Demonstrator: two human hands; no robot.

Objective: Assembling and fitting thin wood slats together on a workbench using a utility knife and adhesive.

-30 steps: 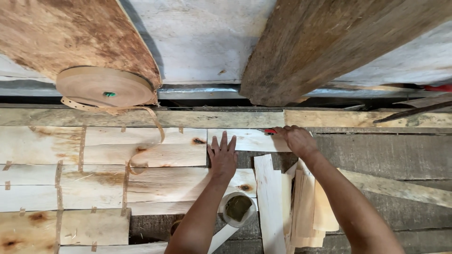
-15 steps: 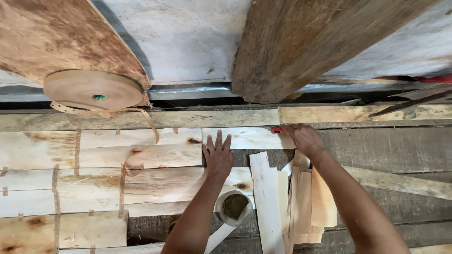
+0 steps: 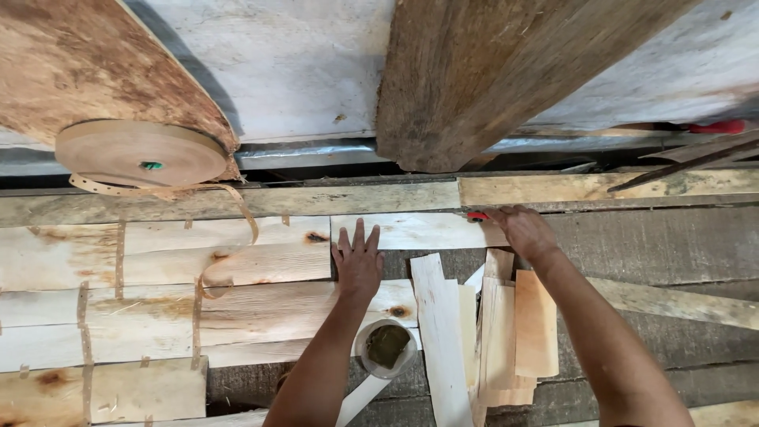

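At the middle of the frame, the left hand is lying flat with spread fingers on the pale wood veneer strip while the right hand is closing on a small red tool at the strip's right end, apparently trimming or fitting the piece, which calls for steady pressure.

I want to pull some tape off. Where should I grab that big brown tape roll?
Don't grab the tape roll itself: it lies flat, wide as a plate. Take the loose tape tail that curls from its front edge down over the pale veneer sheets. Pinch the thin strip from the side, where the loop seems to lift off the wood, probably leaving room for fingers.
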